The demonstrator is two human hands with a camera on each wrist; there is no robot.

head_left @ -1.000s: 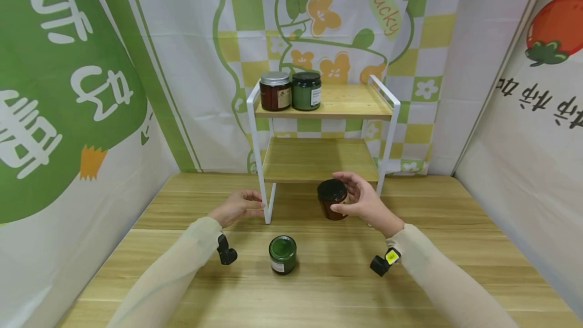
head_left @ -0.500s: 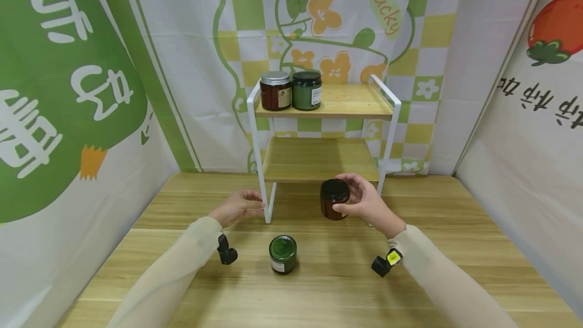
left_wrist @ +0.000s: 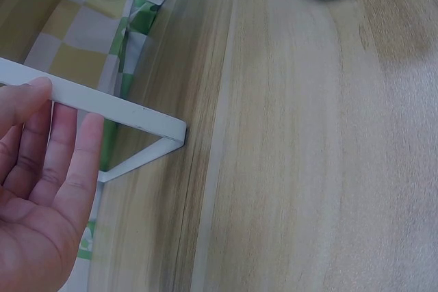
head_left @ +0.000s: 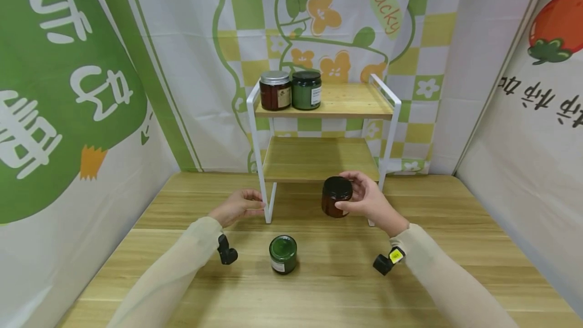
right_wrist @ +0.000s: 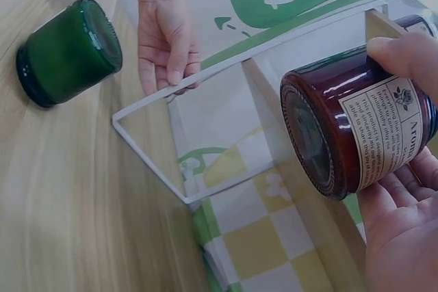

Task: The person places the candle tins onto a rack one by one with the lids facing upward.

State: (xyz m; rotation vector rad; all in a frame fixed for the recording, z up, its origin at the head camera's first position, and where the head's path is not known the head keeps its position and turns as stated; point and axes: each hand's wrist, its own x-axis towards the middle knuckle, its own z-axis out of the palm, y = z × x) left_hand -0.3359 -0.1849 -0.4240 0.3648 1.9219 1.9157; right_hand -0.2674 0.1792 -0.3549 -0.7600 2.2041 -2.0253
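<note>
1. Amber jar (head_left: 331,205) first: the right hand (head_left: 375,209) has it, thumb on one side, fingers curled round the other. Lid's up, and the base hangs clear in the right wrist view.
2. What's new: over the last second it's drifted a touch toward the rack's right side. It's at the front of the rack (head_left: 360,100), right of its middle, by the middle shelf (head_left: 319,158). Can't really tell from up top how far out it hangs, tbh.
3. Left hand (head_left: 237,207) hasn't budged: thumb and fingers pinching the rack's left front leg (left_wrist: 137,115). Looks like bracing to me.
4. Green jar (head_left: 283,249) hasn't moved either, sitting base-up on the tabletop (head_left: 337,287) in front of the rack, no hand on it.
5. Same for the silver-lidded jar (head_left: 275,96) and dark-lidded jar (head_left: 302,96), side by side at the rack's top left. So only the amber one's moving; I'd call it mid-carry, not set down yet.
</note>
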